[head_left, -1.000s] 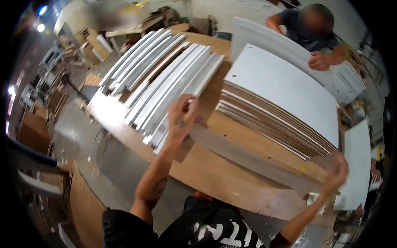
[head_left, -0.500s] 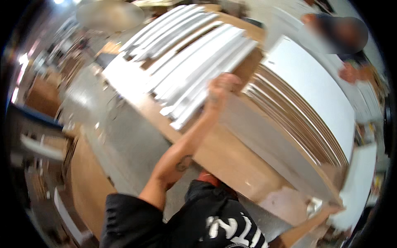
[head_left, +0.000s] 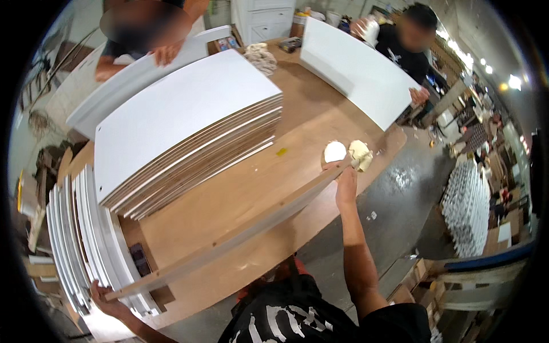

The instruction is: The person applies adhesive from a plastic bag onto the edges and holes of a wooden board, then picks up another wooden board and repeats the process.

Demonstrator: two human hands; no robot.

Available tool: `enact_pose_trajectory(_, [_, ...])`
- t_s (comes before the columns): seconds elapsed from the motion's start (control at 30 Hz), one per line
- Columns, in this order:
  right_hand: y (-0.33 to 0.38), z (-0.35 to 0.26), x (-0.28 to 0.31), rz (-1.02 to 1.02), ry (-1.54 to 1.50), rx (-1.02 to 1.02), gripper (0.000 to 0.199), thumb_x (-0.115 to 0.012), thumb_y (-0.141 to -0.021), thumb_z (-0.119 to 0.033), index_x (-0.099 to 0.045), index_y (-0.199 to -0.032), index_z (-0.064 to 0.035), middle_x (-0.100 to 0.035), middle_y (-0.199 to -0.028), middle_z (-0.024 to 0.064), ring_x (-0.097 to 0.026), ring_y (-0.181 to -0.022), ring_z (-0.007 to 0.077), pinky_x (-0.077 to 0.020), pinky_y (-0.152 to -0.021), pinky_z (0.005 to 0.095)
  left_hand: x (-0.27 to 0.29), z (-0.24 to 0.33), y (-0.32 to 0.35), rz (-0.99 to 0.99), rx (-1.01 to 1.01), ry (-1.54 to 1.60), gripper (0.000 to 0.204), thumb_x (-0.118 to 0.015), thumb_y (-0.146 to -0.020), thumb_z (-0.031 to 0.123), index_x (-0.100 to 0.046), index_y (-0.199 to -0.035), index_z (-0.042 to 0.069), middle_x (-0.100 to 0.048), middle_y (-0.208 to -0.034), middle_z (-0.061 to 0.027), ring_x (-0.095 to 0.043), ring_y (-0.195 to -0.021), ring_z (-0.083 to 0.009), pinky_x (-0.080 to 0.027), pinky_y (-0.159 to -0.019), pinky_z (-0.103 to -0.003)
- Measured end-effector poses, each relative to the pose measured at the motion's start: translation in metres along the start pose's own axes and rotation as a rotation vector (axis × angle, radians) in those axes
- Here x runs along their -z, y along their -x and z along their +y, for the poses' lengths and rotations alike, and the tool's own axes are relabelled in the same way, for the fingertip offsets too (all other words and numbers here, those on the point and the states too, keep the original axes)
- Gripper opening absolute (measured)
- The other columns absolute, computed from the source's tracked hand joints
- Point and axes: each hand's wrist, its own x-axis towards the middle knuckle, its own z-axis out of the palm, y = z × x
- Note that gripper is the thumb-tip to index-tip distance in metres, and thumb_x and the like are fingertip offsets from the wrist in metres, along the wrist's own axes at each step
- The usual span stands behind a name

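Observation:
A long panel (head_left: 229, 239) stands on its narrow edge between my hands, its bare wooden top edge dotted with small holes. My left hand (head_left: 106, 297) is closed round its left end, beside a row of white boards (head_left: 94, 228). At the other end my right hand (head_left: 345, 182) grips the panel, close to a white round item (head_left: 335, 151) and a crumpled cream cloth (head_left: 360, 155). Beneath lies the brown worktable (head_left: 229, 188); whether the panel's lower edge touches it I cannot tell. Behind the panel sits a stack of white-topped panels (head_left: 189, 120).
Across the table, a person (head_left: 166, 54) handles a long white board (head_left: 143, 80). Another person (head_left: 420, 94) at the far right holds a white panel (head_left: 354, 74). A rag heap (head_left: 260, 59) lies at the back. Bundled white pieces (head_left: 466, 208) stand on the floor at right.
The view has swung round to the right, bringing the second person into sight. Both hands still hold the panel, which now runs across in front of me.

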Motion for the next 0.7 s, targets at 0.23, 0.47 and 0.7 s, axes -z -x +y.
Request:
enact_pose_trajectory(0.23, [-0.130,0.012,0.098,-0.030,0.513,0.222,0.032,-0.051,-0.095,-0.025,-0.065,-0.086,0.0018,-0.064,-0.075,0.0114,-0.060,-0.069,0.0186,-0.0475,-0.066,0.0299,0.060,-0.030,-0.022,0.130,-0.173,-0.253,0.047,-0.043,-0.095,0.044,-0.063,-0.115,0.006,-0.059,-0.094,-0.0085,-0.054,-0.082,-0.0179,-0.047,-0.069,-0.033])
enact_pose_trajectory(0.47, [-0.276,0.028,0.147,-0.365,1.589,-0.038,0.056,-0.059,-0.078,-0.056,-0.070,-0.096,-0.0047,-0.067,-0.094,0.0212,-0.066,-0.090,0.0320,-0.0500,-0.075,0.0424,0.062,-0.054,-0.055,0.077,-0.197,-0.004,0.030,-0.063,-0.085,0.029,-0.066,-0.092,0.000,-0.060,-0.077,-0.0131,-0.060,-0.071,-0.0282,-0.054,-0.059,-0.043])
enact_pose_trajectory(0.7, [-0.317,0.063,0.151,-0.648,1.688,-0.082,0.062,-0.059,-0.074,-0.065,-0.072,-0.091,-0.0070,-0.069,-0.093,0.0181,-0.065,-0.093,0.0318,-0.0508,-0.076,0.0416,0.071,-0.043,-0.075,-0.157,-0.429,-0.309,0.033,-0.076,-0.071,0.016,-0.068,-0.099,0.001,-0.060,-0.094,-0.0161,-0.056,-0.084,-0.0300,-0.050,-0.071,-0.044])
